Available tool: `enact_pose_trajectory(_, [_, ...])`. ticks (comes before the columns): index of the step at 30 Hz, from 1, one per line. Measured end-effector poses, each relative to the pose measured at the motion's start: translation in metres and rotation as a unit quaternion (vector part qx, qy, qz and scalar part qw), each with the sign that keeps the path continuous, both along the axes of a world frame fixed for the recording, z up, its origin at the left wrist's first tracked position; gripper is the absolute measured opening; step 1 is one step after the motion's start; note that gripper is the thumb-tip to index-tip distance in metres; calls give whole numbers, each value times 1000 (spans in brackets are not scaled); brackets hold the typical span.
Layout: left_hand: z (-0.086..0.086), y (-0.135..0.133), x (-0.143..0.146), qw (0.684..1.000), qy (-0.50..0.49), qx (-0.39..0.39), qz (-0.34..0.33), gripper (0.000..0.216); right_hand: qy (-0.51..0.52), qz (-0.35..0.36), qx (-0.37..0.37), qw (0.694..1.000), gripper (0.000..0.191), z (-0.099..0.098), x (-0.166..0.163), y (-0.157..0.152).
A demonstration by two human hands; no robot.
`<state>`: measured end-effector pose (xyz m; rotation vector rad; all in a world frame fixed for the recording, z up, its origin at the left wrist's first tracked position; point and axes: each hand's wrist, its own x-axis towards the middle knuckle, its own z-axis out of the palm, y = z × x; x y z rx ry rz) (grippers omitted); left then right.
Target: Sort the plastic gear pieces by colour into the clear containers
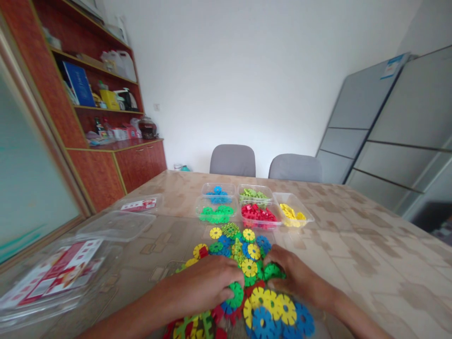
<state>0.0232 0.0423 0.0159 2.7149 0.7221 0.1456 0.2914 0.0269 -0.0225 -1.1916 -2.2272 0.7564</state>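
Note:
A heap of plastic snowflake discs in yellow, blue, green and red lies on the table in front of me. My left hand (221, 278) pinches a green snowflake disc (236, 295) between thumb and fingers, low over the heap. On the heap's right side, my right hand (286, 268) is curled around green snowflake discs (273, 271); how many is hidden. Yellow snowflake discs (271, 301) and a blue snowflake disc (263, 322) lie nearest me. Between the hands sits another yellow disc (249, 268).
Behind the heap, clear tubs hold sorted pieces: blue (218, 194), green discs (216, 214), light green (253, 195), red (259, 215) and yellow (292, 213). Clear lids (116, 226) and labelled packaging (56, 270) lie at left. Two grey chairs (233, 160) stand beyond the table.

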Motion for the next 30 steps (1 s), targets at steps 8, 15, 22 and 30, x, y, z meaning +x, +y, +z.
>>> enact_pose_trajectory(8, [1,-1,1,1000,5,6,1,14,-103,-98,-25,989,22,2,17,0])
enact_pose_trajectory(15, [-7,2,1,999,-37,-4,6,15,-23,-57,-83,995,12,7,8,-1])
enact_pose_trajectory(22, [-10,11,6,970,-181,-128,99,20,162,-47,-153,974,23,4,-3,2])
enact_pose_trajectory(30, [-26,14,13,942,-226,-221,116,31,263,-23,-199,944,40,-1,-28,-9])
